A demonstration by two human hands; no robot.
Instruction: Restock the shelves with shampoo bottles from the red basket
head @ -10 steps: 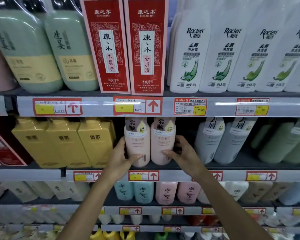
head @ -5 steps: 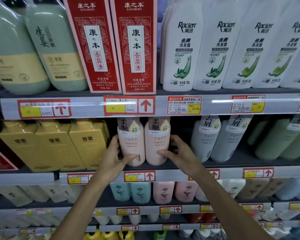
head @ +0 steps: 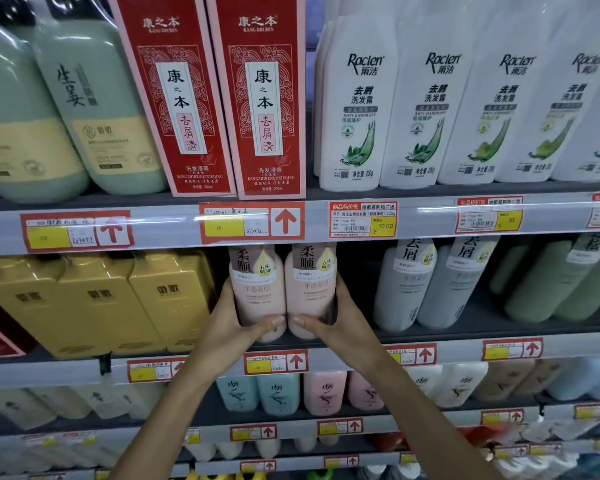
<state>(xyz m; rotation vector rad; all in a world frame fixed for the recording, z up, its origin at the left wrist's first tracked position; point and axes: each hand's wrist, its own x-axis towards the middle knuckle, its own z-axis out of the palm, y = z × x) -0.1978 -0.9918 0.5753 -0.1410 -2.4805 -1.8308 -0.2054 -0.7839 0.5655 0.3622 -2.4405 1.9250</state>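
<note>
Two pink shampoo bottles stand side by side on the second shelf from the top, a left pink bottle (head: 257,289) and a right pink bottle (head: 310,289). My left hand (head: 234,325) wraps round the left bottle from its left side, thumb across its lower front. My right hand (head: 333,323) holds the right bottle from its right side, thumb across its lower front. Both thumbs nearly meet at the seam between the bottles. The red basket is out of view.
Yellow bottles (head: 167,299) crowd the left of the same shelf, grey-white bottles (head: 406,282) the right, with a dark gap between those and the pink pair. Red boxes (head: 260,98) and white bottles (head: 357,109) stand on the shelf above. A price rail (head: 291,223) overhangs the pink bottles' tops.
Both hands have closed in round the two pink bottles, the thumbs sliding inward across their fronts. The camera has come closer to the shelf.
</note>
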